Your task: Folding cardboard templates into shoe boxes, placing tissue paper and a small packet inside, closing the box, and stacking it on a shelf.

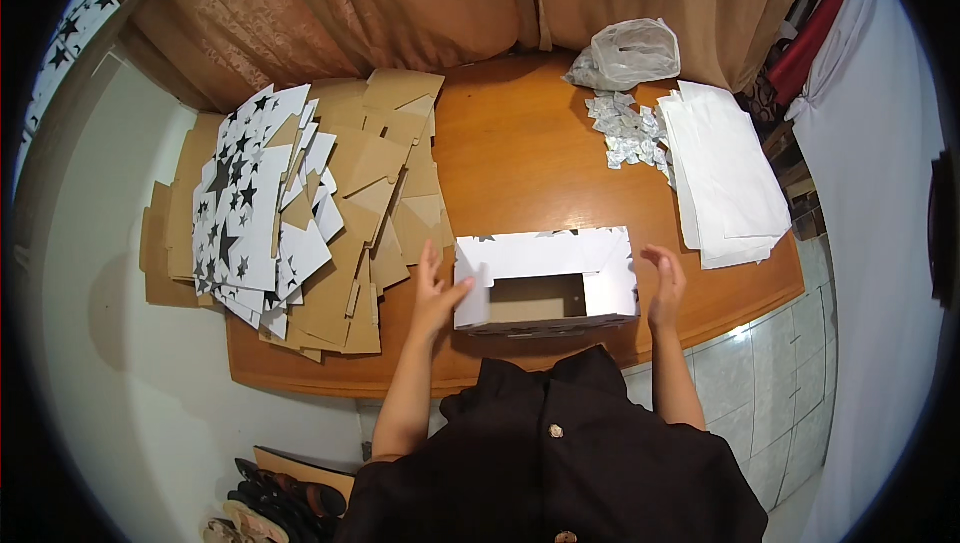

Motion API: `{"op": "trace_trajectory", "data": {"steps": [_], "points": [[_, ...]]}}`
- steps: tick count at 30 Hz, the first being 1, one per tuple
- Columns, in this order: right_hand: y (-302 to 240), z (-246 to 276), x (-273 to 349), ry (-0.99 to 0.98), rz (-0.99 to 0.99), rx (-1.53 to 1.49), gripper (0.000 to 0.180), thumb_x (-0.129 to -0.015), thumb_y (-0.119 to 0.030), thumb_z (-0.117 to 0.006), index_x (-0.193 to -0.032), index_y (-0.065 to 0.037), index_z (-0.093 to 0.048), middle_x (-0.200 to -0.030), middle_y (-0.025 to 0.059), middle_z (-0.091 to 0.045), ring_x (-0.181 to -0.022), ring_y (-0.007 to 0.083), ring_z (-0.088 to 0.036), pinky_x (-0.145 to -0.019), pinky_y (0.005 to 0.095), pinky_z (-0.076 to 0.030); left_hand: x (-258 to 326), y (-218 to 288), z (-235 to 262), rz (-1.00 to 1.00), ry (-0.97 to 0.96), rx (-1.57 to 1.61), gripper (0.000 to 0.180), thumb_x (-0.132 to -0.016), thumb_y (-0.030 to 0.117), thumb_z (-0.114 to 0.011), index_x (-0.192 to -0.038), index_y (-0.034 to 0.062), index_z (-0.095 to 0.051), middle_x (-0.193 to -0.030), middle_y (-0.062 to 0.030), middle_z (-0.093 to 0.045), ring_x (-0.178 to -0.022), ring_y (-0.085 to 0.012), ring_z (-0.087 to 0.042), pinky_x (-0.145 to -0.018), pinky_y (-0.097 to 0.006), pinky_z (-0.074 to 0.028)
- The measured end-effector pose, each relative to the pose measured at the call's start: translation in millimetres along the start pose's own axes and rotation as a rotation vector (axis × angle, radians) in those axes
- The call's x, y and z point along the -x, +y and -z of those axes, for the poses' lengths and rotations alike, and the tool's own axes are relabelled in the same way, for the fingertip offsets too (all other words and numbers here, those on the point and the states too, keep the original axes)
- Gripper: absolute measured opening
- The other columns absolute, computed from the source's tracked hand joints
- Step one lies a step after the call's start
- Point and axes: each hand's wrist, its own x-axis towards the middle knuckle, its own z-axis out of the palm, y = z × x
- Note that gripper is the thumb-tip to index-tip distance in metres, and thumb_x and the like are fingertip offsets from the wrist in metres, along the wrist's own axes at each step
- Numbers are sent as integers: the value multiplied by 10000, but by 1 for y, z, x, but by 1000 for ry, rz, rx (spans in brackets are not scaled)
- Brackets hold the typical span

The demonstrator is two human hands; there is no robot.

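Left hand (435, 288) steadies the white box (545, 278), fingers spread; right hand (665, 283) open just beside – best press both ends evenly, keeping walls square

free: bare table (520, 158) beyond box (545, 278) | blocked: cardboard stack (300, 213) left, paper sheets (725, 178) right

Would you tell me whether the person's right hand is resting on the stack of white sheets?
No, the right hand is open beside the right end of the white box, well short of the white sheets farther up the table.
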Motion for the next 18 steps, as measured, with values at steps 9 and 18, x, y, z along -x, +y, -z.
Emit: {"op": "trace_trajectory", "data": {"steps": [9,18], "points": [[-29,-4,32,-189,337,388,360,-716,-127,-680,-1032,11,-579,-840,124,-627,-796,208,-608,-748,316,-468,-10,-24,-12,-25,-201,-330,1058,-635,143,-780,-1430,7,-96,-1357,-244,-321,-1278,-338,-330,-1039,-386,-307],[-11,-15,46,12,480,410,387,-686,-48,-675,-1053,4,-565,-850,131,-602,-773,230,-592,-698,314,-465,-9,-27,-8,-69,-183,-339,947,-704,120,-717,-1425,-1,-116,-1352,-249,-330,-1272,-338,-338,-1040,-393,-309]]}}
